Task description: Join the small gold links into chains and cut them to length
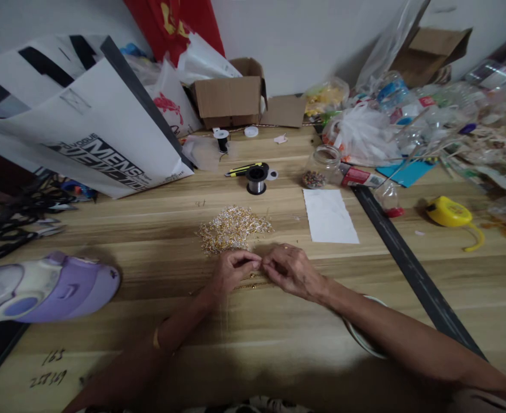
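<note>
My left hand (235,271) and my right hand (293,269) meet over the wooden table, thumb and forefinger pinched on each. What lies between the fingertips is too small to make out. Faint, thin strands (223,318) hang below my left hand. Just under the fingers, a gold chain (255,285) lies on the wood. Beyond my left hand spreads a loose pile of small gold and clear beads (235,226). Behind it stands a spool of clear thread or fine wire (257,182).
A white paper (332,217) and a jar of beads (317,172) are at the right, near a yellow tape measure (449,212). At left are scissors (16,235), a purple appliance (67,287) and a large paper bag (89,126). Bags and bottles crowd the back right.
</note>
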Available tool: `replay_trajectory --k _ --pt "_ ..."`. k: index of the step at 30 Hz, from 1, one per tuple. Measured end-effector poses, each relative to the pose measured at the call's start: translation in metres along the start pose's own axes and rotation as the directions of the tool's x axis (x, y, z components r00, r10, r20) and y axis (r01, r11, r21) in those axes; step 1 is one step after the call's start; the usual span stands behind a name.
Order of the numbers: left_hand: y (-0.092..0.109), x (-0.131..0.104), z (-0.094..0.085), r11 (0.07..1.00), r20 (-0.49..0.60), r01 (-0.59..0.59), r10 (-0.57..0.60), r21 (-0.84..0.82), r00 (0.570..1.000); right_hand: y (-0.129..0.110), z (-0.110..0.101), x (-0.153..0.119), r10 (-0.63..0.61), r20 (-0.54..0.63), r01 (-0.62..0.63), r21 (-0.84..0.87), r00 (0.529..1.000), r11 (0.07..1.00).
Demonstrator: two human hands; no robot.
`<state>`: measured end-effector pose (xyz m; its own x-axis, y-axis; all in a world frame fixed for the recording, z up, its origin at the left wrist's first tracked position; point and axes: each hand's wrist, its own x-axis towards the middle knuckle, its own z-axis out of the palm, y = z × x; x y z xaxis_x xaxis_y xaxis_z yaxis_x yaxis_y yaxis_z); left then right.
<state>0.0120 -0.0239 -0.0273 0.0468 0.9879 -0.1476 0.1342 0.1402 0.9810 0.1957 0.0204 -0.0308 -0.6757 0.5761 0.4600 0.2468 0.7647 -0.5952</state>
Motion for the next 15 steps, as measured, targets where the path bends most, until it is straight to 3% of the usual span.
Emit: replay_trajectory --k 15 --pt "-0.0077 0.0007 0.0003 0.993 -0.007 -0.097 0.097 0.064 0.995 -0.0002 -0.0007 0.0005 0.011 0.007 -0.011 0.012 1.000 1.000"
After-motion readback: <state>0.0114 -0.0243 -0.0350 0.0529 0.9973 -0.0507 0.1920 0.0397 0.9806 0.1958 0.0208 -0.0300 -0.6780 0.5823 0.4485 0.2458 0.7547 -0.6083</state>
